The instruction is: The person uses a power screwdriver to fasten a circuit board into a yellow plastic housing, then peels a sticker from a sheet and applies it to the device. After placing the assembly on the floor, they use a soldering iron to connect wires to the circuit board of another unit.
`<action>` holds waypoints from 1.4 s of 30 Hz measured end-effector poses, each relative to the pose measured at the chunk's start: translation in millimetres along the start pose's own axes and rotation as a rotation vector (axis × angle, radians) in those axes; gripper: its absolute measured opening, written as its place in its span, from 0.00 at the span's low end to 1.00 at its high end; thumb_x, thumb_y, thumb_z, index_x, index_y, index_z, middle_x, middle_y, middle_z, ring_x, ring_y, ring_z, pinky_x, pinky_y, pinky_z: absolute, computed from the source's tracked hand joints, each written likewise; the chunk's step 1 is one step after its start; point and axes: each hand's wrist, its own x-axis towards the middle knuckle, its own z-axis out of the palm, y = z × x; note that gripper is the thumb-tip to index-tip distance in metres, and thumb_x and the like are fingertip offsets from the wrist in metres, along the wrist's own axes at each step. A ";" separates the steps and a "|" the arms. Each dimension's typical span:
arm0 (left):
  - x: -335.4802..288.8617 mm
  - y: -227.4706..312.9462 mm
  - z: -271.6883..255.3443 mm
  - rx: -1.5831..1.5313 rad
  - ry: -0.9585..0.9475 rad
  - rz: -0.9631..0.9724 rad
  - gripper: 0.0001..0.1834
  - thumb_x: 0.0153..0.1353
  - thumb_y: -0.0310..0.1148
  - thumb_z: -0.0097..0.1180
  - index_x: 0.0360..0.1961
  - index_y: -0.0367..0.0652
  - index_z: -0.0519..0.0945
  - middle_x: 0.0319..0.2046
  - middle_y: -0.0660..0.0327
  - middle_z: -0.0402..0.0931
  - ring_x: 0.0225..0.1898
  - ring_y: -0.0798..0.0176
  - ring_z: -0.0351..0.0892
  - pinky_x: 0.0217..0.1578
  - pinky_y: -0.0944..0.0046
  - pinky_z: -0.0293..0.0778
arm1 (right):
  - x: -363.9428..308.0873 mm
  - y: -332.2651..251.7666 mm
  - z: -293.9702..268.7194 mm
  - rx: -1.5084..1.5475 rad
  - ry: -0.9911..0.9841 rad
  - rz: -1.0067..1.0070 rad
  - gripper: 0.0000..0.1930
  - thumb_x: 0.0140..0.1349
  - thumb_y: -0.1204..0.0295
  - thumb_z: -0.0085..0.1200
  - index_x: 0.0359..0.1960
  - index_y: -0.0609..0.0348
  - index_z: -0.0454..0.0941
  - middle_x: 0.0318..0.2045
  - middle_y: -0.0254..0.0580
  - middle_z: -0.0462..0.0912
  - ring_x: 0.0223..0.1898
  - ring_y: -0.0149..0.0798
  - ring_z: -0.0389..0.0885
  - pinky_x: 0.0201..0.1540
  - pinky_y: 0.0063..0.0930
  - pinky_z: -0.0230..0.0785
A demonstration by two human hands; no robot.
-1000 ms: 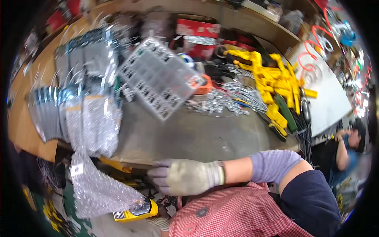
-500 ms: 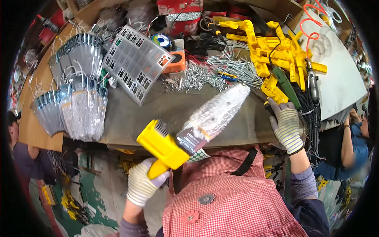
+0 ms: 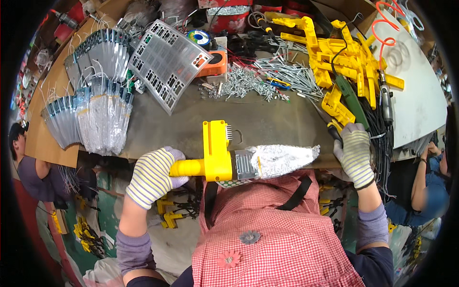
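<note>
My left hand (image 3: 155,177), in a striped work glove, is closed round the grip of a yellow-handled tool (image 3: 217,155). Its kind I cannot make out. The tool lies level above the near table edge, with metal prongs on its upper side. A tapering end in bubble wrap (image 3: 282,161) points right. My right hand (image 3: 356,155), gloved alike, has its fingers closed on the yellow-and-black handle of a screwdriver (image 3: 333,130), whose shaft slants up and left. Just above that hand lies a loose yellow plastic housing (image 3: 338,107).
Grey wrapped blades (image 3: 103,119) stand fanned out at left, beside a clear compartment sheet (image 3: 165,64). Screws (image 3: 246,83) are heaped mid-table. Yellow housings (image 3: 342,57), a green corded tool (image 3: 351,103) and a power screwdriver (image 3: 386,103) crowd the right. Other people sit at both sides.
My left hand has lifted and turned the yellow-handled tool from a steep slant to nearly level, its wrapped end swinging down to the right. The right hand stays near the screwdriver.
</note>
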 end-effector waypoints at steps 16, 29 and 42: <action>20.5 -22.1 3.2 0.151 -0.077 0.019 0.20 0.43 0.38 0.72 0.39 0.45 0.83 0.36 0.54 0.82 0.40 0.45 0.82 0.42 0.51 0.77 | 84.5 -72.3 -19.2 0.730 -0.141 -0.474 0.45 0.48 0.74 0.66 0.71 0.54 0.57 0.45 0.51 0.79 0.42 0.55 0.83 0.46 0.42 0.78; 17.0 -21.5 -1.6 0.141 -0.218 -0.115 0.21 0.41 0.36 0.72 0.39 0.44 0.83 0.35 0.52 0.82 0.41 0.45 0.81 0.44 0.52 0.77 | 139.4 -95.2 -35.5 0.398 -0.405 -0.900 0.48 0.50 0.70 0.68 0.72 0.15 0.59 0.35 0.44 0.76 0.34 0.49 0.82 0.38 0.41 0.78; 14.0 -37.7 -1.2 0.297 -0.135 0.122 0.22 0.41 0.41 0.70 0.35 0.39 0.78 0.30 0.51 0.74 0.34 0.45 0.76 0.37 0.54 0.73 | 162.6 -81.5 9.1 1.037 -0.284 -0.894 0.48 0.45 0.87 0.61 0.72 0.40 0.65 0.51 0.45 0.81 0.51 0.52 0.79 0.57 0.40 0.72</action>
